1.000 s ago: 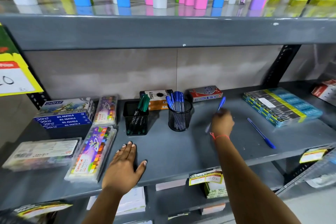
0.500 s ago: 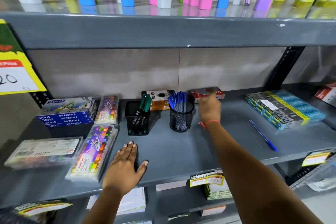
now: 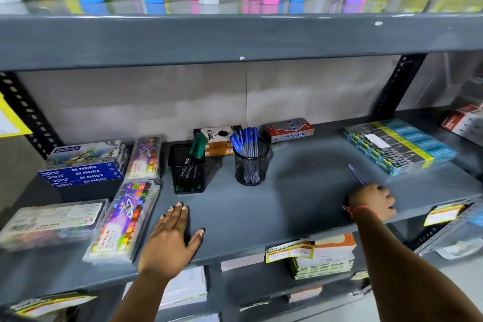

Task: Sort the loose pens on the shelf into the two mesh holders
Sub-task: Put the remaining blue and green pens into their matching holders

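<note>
On the grey shelf (image 3: pixel 300 191) stand two black mesh holders. The square holder (image 3: pixel 187 172) has green pens (image 3: pixel 197 146) in it. The round holder (image 3: pixel 251 167) to its right is filled with several blue pens (image 3: pixel 245 138). One loose blue pen (image 3: pixel 356 174) lies at the right of the shelf, near the front. My right hand (image 3: pixel 372 201) is down on its lower half with the fingers curled around it. The pen's tip end pokes out at the hand's right. My left hand (image 3: pixel 170 238) lies flat on the shelf front, fingers spread, holding nothing.
Pastel boxes (image 3: pixel 83 165) and crayon trays (image 3: pixel 125 219) fill the shelf's left side. Two small cartons (image 3: pixel 288 129) sit behind the holders. A stack of flat blue-yellow packs (image 3: pixel 400 145) lies at the right, just behind the loose pen. The upper shelf (image 3: pixel 235 39) overhangs.
My right hand left the round holder, where it put in a blue pen, and swung right and forward onto the loose pen. The left hand stayed put.
</note>
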